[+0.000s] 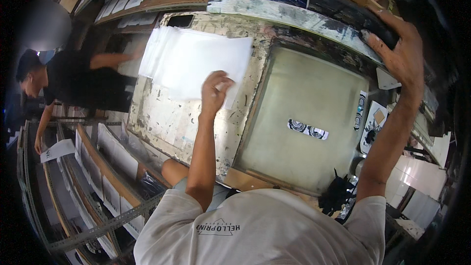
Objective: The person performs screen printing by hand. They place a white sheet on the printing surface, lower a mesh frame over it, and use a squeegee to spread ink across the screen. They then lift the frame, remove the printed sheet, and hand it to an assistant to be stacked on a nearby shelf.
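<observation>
My left hand (215,93) is over the lower right part of a stack of white sheets (191,59), fingers curled together; whether a sheet edge is between them cannot be made out. The sheets lie on a worn, paint-chipped tabletop (171,122). At the upper right, my right hand (403,51) is closed around the end of a long black, ink-stained bar (346,14), thumb on the near side. Between my arms lies a pale greenish framed panel (294,88). On it is a small strip with black round patterns (307,129).
A paint-stained white beam (274,12) crosses behind the panel. A dark phone-like slab (180,21) lies at the tabletop's far edge. Crumpled black cloth (336,191) sits by the panel's near right corner. Metal racks of boards (105,186) stand left, where another person (73,81) reaches in.
</observation>
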The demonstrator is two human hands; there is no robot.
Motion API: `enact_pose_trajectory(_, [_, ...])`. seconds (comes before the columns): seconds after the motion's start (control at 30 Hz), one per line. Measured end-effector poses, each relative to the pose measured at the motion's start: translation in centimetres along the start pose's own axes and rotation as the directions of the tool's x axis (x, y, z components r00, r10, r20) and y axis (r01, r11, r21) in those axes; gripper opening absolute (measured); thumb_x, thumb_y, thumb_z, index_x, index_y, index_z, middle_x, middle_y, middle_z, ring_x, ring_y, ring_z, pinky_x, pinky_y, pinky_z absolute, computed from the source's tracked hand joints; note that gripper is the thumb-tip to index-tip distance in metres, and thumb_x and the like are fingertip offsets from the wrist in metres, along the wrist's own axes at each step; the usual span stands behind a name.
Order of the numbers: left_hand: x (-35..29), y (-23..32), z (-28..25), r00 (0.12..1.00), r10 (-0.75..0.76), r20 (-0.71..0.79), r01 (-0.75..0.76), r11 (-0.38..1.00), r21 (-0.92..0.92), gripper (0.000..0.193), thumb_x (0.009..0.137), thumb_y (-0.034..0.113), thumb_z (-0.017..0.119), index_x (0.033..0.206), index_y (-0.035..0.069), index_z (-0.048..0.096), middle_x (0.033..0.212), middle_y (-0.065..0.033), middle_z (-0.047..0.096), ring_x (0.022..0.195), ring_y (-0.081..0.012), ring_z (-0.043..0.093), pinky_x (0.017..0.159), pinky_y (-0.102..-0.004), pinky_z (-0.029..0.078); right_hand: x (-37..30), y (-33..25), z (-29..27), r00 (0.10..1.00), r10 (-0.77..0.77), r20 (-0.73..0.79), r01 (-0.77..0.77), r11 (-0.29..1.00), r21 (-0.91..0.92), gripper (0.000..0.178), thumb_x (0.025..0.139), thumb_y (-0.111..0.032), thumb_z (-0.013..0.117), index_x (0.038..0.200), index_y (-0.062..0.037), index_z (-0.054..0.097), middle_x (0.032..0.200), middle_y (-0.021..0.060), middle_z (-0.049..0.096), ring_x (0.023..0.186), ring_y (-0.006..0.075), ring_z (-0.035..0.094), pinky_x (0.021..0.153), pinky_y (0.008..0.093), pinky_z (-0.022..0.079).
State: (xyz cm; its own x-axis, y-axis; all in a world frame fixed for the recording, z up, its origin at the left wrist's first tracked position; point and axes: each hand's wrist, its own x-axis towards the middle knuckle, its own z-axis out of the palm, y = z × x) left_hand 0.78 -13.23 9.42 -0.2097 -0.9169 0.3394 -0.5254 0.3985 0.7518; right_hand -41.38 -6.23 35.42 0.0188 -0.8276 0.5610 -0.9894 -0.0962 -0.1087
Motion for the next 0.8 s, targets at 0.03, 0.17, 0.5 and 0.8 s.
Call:
enact_pose_trajectory(0.03, [-0.4, 1.3, 0.7, 0.982, 0.023, 0.189, -0.018, 0.999, -0.028, 0.025, 0.084, 0.02, 0.079, 0.104, 0.004, 0.076, 0.121, -0.0141, 0.068, 0.107, -0.0328, 0.064, 0.092, -0.0419, 0.05, -0.1, 0.3, 0.2, 1.0, -0.016, -0.02, 0.016, 1.0, -0.005, 0.057, 0.073, -0.042, 0.085, 0.118, -0.009, 0.074, 0.107, 0.019, 0.073, 0.1, 0.0306, 0.071, 0.091, 0.0421, 0.053])
enact_pose_trajectory(0.17, [-3.6, 2.8, 5.0, 0.924, -0.044, 0.381, -0.095, 0.936, 0.34, 0.056, 0.091, 0.052, 0.065, 0.134, 0.016, 0.065, 0.154, -0.0124, 0.046, 0.144, -0.0409, 0.036, 0.116, -0.0619, 0.022, 0.0, 0.6, 0.2, 1.0, 0.012, 0.026, -0.014, 0.997, 0.076, 0.053, 0.075, -0.04, 0.084, 0.117, -0.0108, 0.074, 0.104, 0.0169, 0.074, 0.094, 0.0294, 0.071, 0.086, 0.0402, 0.054])
enact_pose_trajectory(0.5, [-1.8, 6.6, 21.8, 0.753, 0.298, 0.587, -0.452, 0.882, 0.132, 0.064, 0.089, 0.05, 0.064, 0.146, 0.023, 0.054, 0.163, -0.0084, 0.032, 0.151, -0.0432, 0.02, 0.119, -0.0687, 0.011, 1.9, -2.2, -1.1, 0.984, 0.067, 0.166, -0.095, 0.981, 0.169, 0.061, 0.073, -0.046, 0.081, 0.116, -0.0038, 0.074, 0.101, 0.0174, 0.075, 0.098, 0.0289, 0.068, 0.092, 0.0399, 0.05])
enact_pose_trajectory(0.8, [-3.5, 10.9, 26.4, 0.641, 0.382, 0.665, -0.515, 0.857, 0.004, 0.062, 0.09, 0.049, 0.063, 0.145, 0.022, 0.055, 0.163, -0.0084, 0.032, 0.153, -0.04, 0.015, 0.12, -0.0673, 0.006, 1.2, -2.1, -2.6, 0.995, 0.026, 0.093, -0.035, 0.994, 0.104, 0.056, 0.074, -0.047, 0.079, 0.108, -0.0032, 0.076, 0.097, 0.0204, 0.072, 0.098, 0.0323, 0.065, 0.09, 0.0444, 0.049])
